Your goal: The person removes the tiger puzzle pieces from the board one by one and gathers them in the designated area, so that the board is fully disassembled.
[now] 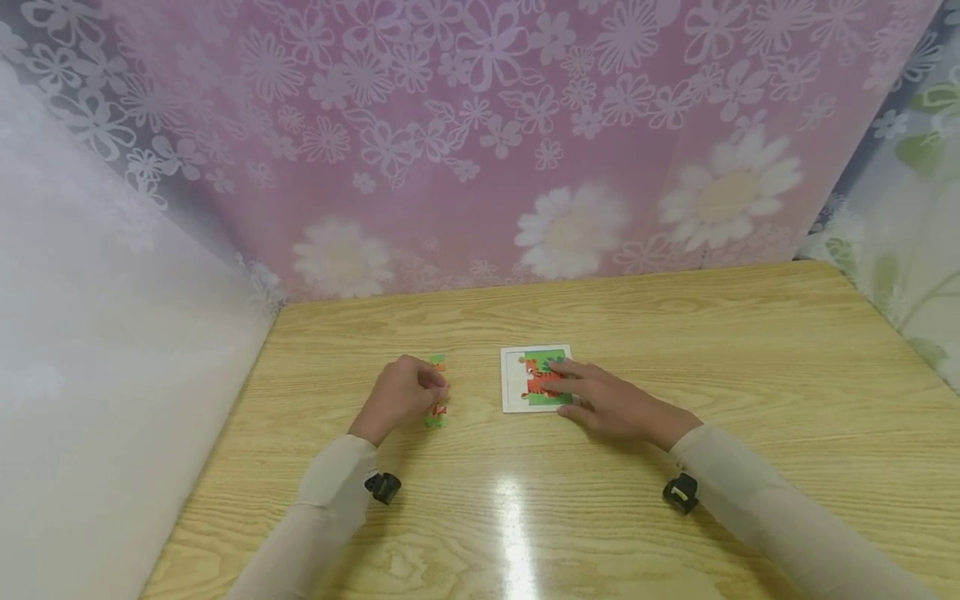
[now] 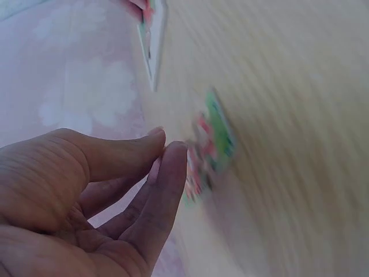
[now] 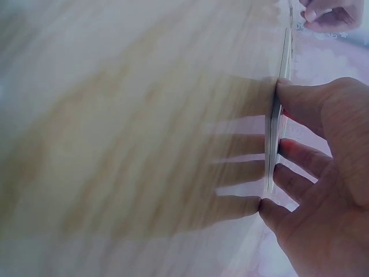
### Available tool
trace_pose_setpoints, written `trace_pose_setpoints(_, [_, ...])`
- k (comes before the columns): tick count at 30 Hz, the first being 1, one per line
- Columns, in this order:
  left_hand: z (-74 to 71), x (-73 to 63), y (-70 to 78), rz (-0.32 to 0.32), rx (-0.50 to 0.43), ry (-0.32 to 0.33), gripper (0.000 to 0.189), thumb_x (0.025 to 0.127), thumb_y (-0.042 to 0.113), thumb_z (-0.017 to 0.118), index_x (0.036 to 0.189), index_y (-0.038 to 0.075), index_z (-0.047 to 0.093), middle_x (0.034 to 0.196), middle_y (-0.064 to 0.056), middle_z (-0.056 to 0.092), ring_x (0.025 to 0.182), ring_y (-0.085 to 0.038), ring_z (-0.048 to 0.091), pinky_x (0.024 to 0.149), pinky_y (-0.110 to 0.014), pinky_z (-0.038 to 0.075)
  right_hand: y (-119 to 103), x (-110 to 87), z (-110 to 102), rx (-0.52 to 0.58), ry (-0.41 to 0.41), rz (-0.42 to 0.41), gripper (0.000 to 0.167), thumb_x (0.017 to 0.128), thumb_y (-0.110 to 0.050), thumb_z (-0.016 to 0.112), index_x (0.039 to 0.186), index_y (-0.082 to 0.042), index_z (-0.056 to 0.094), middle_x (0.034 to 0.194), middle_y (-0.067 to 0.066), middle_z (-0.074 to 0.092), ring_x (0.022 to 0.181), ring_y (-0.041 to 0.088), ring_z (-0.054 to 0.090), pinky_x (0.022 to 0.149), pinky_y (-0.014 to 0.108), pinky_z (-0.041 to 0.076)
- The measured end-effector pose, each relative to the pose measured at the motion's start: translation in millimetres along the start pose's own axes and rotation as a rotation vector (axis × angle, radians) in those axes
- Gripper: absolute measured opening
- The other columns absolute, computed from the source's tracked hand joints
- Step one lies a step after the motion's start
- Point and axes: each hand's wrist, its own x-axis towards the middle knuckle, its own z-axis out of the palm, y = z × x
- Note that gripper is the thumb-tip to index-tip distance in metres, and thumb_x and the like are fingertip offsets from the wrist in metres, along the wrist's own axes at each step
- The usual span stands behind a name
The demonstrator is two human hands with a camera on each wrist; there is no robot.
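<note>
A square white-bordered puzzle board (image 1: 513, 402) lies on the table with a red-orange tiger picture and green pieces; the left strip inside it is bare white. My right hand (image 1: 611, 400) rests on its right side with spread, fairly straight fingers. In the right wrist view the board (image 3: 274, 133) shows edge-on, the thumb and fingertips touching it. Left of the board, a column of green and red puzzle pieces (image 1: 437, 422) lies beneath my left hand (image 1: 405, 392). Its thumb and index fingertips come together just above the pieces (image 2: 219, 135), which are blurred; whether they pinch one is unclear.
The wooden table (image 1: 525, 467) runs back to a pink flowered curtain (image 1: 450, 233). Whitish cloth (image 1: 112, 350) hangs along the left edge, and floral cloth (image 1: 915, 258) along the right. A black wrist device (image 1: 383, 487) sits on the left forearm, another (image 1: 681, 493) on the right.
</note>
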Motion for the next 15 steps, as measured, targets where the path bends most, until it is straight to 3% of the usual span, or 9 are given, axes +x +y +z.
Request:
trace_pose_setpoints(7, [16.2,21.7,28.3,0.045,-0.048,-0.045,0.013,0.094,0.009,0.073,0.103,0.002,0.078,0.094,-0.006,0.073,0.069,-0.019,0.066,0.064,-0.034,0.056,1,0.1,-1,-0.011,0.012,-0.01,0.047,0.103,-0.02,0.062,0.146,-0.003,0.054,0.157,0.022,0.038,0.142,0.048,0.034,0.108,0.062,0.037])
trace_pose_setpoints(15, [43.8,40.2,49.5,0.105,-0.037,-0.051,0.014,0.094,0.008,0.072,0.105,0.002,0.077,0.1,-0.008,0.073,0.091,-0.022,0.068,0.077,-0.038,0.057,1,-0.3,0,0.007,-0.013,0.014,0.045,0.103,-0.02,0.061,0.146,-0.007,0.055,0.158,0.021,0.036,0.144,0.047,0.032,0.108,0.062,0.037])
